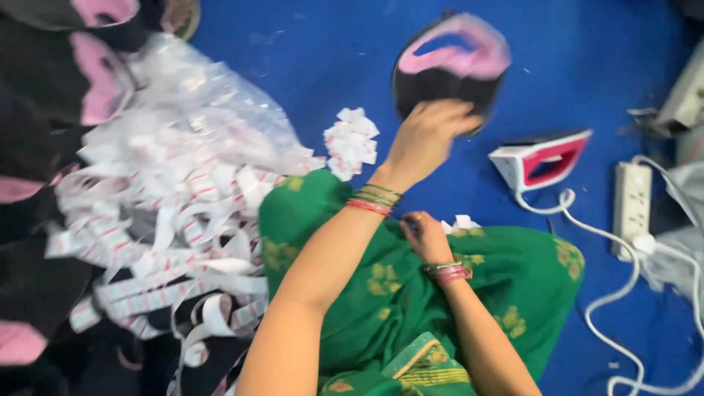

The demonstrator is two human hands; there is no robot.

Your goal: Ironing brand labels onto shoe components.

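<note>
My left hand (425,139) reaches forward over the blue floor and grips the lower edge of a black and pink fabric piece (449,66), which is blurred by motion. My right hand (424,235) rests on the green patterned cloth (513,286) over my lap, fingers curled. A few small white tags (458,222) lie just beside it; whether it grips one is unclear. Both wrists carry bangles.
A heap of white and red tag strips (169,213) with a clear plastic bag lies at left, over black and pink fabric pieces (44,95). Loose tags (352,143) lie near my left wrist. An iron (539,158), power strip (632,205) and white cables lie at right.
</note>
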